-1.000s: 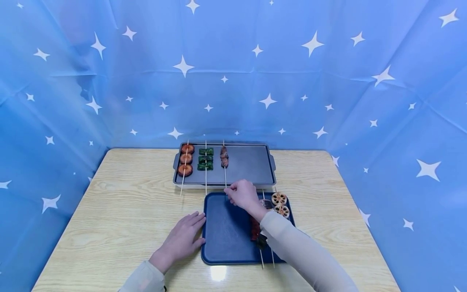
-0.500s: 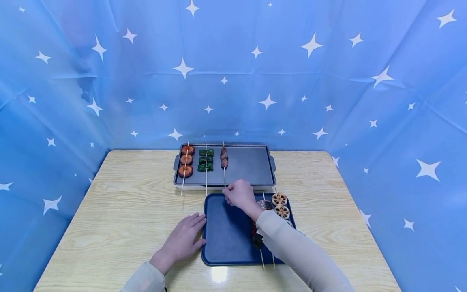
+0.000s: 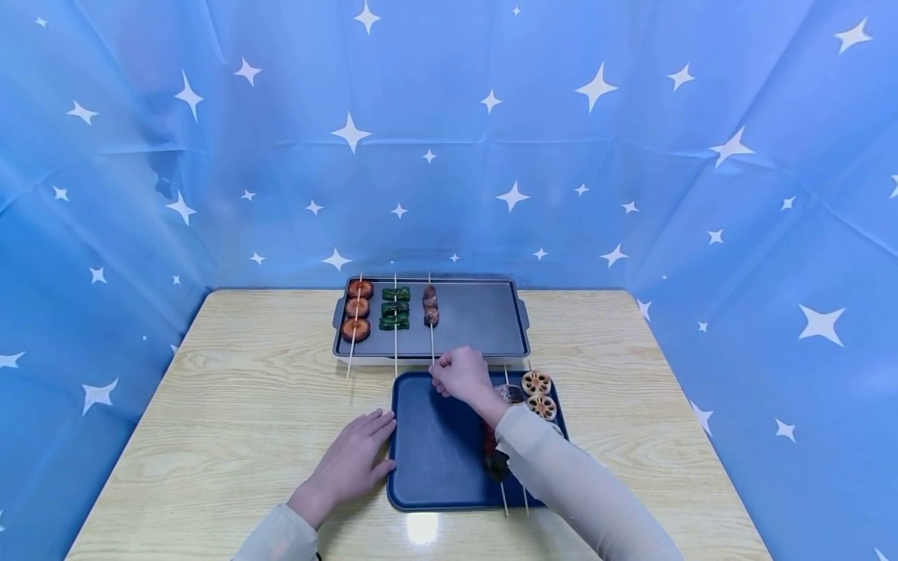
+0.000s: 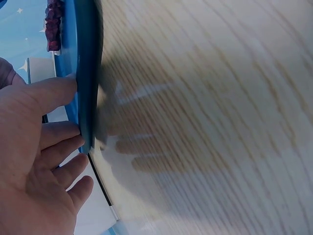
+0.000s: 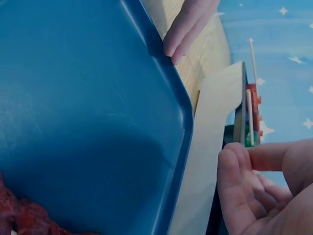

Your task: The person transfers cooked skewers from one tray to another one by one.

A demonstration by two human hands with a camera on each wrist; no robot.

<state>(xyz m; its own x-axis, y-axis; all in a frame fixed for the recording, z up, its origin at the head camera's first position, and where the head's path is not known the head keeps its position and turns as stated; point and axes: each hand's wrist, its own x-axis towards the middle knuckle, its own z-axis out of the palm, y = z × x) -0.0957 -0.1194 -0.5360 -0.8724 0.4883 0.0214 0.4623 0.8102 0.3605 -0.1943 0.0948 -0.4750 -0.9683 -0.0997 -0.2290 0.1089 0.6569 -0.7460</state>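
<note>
On worktop [image 3: 231, 374], tray [image 3: 438, 456] is touched at left edge by loosely spread left hand [image 3: 354, 456]; meat skewer [image 3: 431, 305], clear only in head view, is pinched by right hand [image 3: 463, 372].

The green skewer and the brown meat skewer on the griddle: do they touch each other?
Apart. The head view shows bare griddle between the green skewer and the brown meat skewer.

meat skewer [image 3: 431, 305] on a dark pan [image 3: 480, 315], blue tray [image 3: 428, 460] in front
the brown chunks sit in a row, the pale stick running over the pan's near rim to the right hand [image 3: 463, 375], which pinches it; the low-rimmed tray lies flat, its left edge touched by the left hand [image 3: 353, 458].
</note>
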